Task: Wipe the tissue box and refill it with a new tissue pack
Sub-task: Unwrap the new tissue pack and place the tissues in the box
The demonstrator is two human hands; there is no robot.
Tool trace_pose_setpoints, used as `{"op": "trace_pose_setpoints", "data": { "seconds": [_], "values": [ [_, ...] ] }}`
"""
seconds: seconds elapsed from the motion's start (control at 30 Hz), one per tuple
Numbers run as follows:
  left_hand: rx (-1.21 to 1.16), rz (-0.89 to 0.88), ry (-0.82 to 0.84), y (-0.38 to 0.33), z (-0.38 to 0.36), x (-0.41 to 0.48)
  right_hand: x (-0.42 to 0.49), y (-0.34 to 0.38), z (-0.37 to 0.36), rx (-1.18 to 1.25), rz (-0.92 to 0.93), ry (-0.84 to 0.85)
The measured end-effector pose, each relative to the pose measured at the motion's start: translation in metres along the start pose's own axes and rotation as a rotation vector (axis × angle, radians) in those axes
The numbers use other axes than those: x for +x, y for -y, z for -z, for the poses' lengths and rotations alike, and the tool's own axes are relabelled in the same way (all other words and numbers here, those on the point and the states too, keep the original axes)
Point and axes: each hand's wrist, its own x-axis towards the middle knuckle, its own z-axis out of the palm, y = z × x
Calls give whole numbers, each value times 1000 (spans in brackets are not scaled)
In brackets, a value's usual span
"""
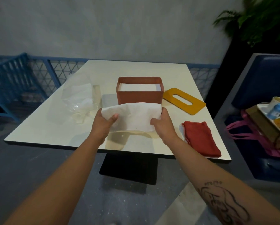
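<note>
Nothing legible anywhere. The tattoo (223, 203) on the right forearm, near right, had script-like marks along its top, too blurred to read. The blue-labelled bottle (276, 109) in the pile at the right edge was blurred too.

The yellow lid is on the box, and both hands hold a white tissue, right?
No. The head view shows the lid lying on the table, right of the box, which is open on top. The left hand and right hand do hold the tissue.
</note>
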Motion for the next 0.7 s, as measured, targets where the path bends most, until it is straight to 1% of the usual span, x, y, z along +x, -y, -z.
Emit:
{"op": "trace_pose_setpoints", "data": {
  "seconds": [0.1,0.23,0.4,0.47,0.63,0.7],
  "values": [
    [39,3,6,-2,-1,7,8,-5,0,-31,-5,-102],
    [44,4,79,-1,5,24,19,-6,-3,-15,7,-160],
    [22,-3,152,5,7,38,31,-13,-6,-6,10,-161],
    [40,27,183,13,10,44,34,-18,-7,1,-7,-161],
    [-10,136,253,24,13,46,37,-29,-9,0,-72,-170],
    [-9,147,263,25,10,44,38,-31,-9,11,-75,-173]
  ]
}}
